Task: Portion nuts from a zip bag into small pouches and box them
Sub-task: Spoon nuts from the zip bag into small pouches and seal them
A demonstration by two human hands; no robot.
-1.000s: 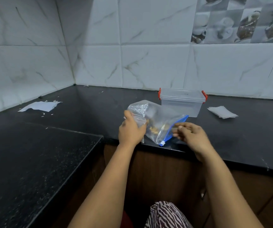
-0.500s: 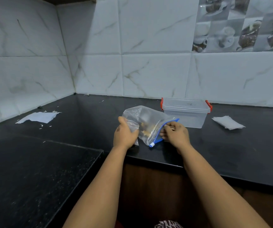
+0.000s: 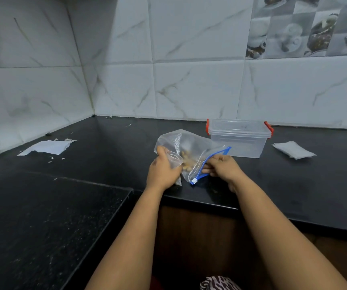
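Now: both hands on the zip bag, box behind it

Landmark = clear plastic box [image 3: 239,138] w/ red clips, lid on, standing on the black table [image 3: 105,147] near the tiled back wall.

Zip bag [image 3: 191,147] lies just in front-left of the box, its far corner abt touching the box's front wall. Bag is clear, crumpled, w/ a blue zip strip [image 3: 212,161] running diagonally from near the box's front-left corner down toward the table edge; white slider tab [image 3: 194,181] sits at the strip's near end. Small heap of pale nuts [image 3: 186,162] shows thru the plastic, in the bag's lower middle.

Left hand [image 3: 163,171], in front-left of the box, is closed around the bag's bunched left side, thumb up on the plastic. Right hand [image 3: 220,167], directly in front of the box, is pinched closed on the blue zip strip, fingers curled over it.

Small white pouch [image 3: 293,149] lies flat just right of the box, not touching. Torn white paper [image 3: 47,147] w/ a few scraps lies well left of the box, near the side wall.
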